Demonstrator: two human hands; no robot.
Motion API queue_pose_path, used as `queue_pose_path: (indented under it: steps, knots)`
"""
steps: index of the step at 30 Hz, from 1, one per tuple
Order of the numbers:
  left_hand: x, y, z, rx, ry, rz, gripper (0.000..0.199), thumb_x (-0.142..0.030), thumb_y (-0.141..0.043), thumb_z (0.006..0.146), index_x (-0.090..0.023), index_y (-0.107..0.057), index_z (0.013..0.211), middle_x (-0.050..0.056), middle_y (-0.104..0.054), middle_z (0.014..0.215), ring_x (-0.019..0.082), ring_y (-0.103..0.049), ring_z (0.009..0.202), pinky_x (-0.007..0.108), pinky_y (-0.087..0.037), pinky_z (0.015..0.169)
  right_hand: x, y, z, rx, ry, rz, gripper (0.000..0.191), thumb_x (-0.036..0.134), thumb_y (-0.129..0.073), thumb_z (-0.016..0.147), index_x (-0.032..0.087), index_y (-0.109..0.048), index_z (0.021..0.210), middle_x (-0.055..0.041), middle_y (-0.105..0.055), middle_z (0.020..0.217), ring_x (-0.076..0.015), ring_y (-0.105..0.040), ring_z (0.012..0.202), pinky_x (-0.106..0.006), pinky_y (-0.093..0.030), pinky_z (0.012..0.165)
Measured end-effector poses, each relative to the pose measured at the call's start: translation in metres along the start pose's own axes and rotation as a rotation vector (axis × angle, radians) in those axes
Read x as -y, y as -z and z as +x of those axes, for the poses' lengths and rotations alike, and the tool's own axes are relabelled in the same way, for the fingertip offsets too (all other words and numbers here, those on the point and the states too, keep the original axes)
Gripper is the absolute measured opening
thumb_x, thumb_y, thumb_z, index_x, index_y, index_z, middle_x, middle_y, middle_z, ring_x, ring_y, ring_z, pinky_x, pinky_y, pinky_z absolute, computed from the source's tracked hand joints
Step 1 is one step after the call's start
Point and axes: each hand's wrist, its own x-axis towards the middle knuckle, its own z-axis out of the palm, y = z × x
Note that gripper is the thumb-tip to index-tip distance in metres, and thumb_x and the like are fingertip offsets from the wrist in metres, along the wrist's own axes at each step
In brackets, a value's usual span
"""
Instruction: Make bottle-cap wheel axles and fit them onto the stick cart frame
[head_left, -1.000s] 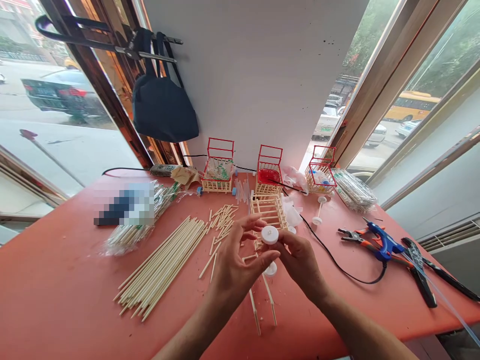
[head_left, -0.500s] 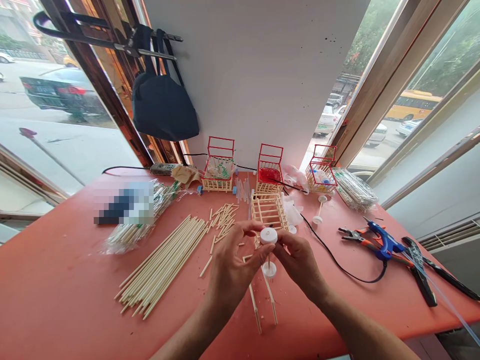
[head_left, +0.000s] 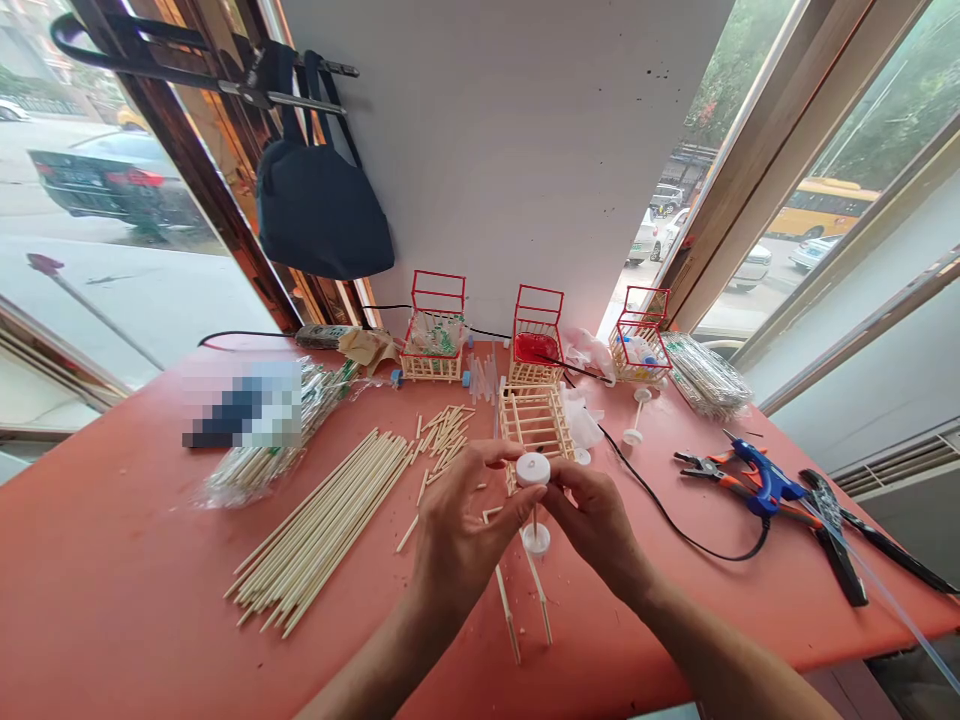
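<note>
Between my two hands is a white bottle cap (head_left: pixel 532 468) with a small hole or mark at its middle. A short wooden stick (head_left: pixel 535 516) runs down from it to a second white cap (head_left: pixel 535 541), like an axle with two wheels. My left hand (head_left: pixel 461 525) pinches the upper cap between thumb and forefinger. From the other side, the fingers of my right hand (head_left: pixel 598 520) are closed at the cap's edge; its fingertips are partly hidden. Just beyond my hands lies a wooden stick frame (head_left: pixel 536 420). Joined thin sticks (head_left: pixel 508 610) lie below them.
Long wooden sticks (head_left: pixel 322 530) and short cut pieces (head_left: pixel 444 432) lie left. At right are a blue glue gun (head_left: pixel 769 485) with its cord, and pliers (head_left: pixel 701 466). Small stick carts (head_left: pixel 433 350) stand along the wall. Another capped axle (head_left: pixel 637 417) lies near the back.
Both hands keep their hold on the upper cap, with almost no movement. The whole view has shifted slightly, so everything appears a little farther left.
</note>
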Motion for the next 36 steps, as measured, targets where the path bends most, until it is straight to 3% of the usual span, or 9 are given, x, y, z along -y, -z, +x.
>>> queue_pose_path:
  steps: [16, 36]
  knots:
    - [-0.0034, 0.0015, 0.0016, 0.022, -0.053, 0.031, 0.024, -0.021, -0.075, 0.091, -0.027, -0.066, 0.112, 0.002, -0.072, 0.106, 0.020, -0.068, 0.101, 0.033, -0.053, 0.089, 0.0006, -0.0008, 0.0007, -0.017, -0.001, -0.020, 0.026, 0.039, -0.063, 0.098, 0.020, -0.072, 0.083, -0.0019, -0.073, 0.080, -0.0166, -0.064, 0.073, -0.027, -0.049, 0.067]
    - [-0.0033, -0.0006, 0.0021, -0.023, -0.142, 0.098, 0.027, -0.019, -0.075, 0.090, -0.026, -0.064, 0.113, 0.001, -0.072, 0.104, 0.018, -0.068, 0.098, 0.030, -0.053, 0.088, 0.0011, -0.0012, 0.0008, -0.009, 0.005, 0.003, 0.025, 0.041, -0.063, 0.098, 0.021, -0.071, 0.086, -0.0015, -0.073, 0.080, -0.0165, -0.064, 0.071, -0.027, -0.049, 0.067]
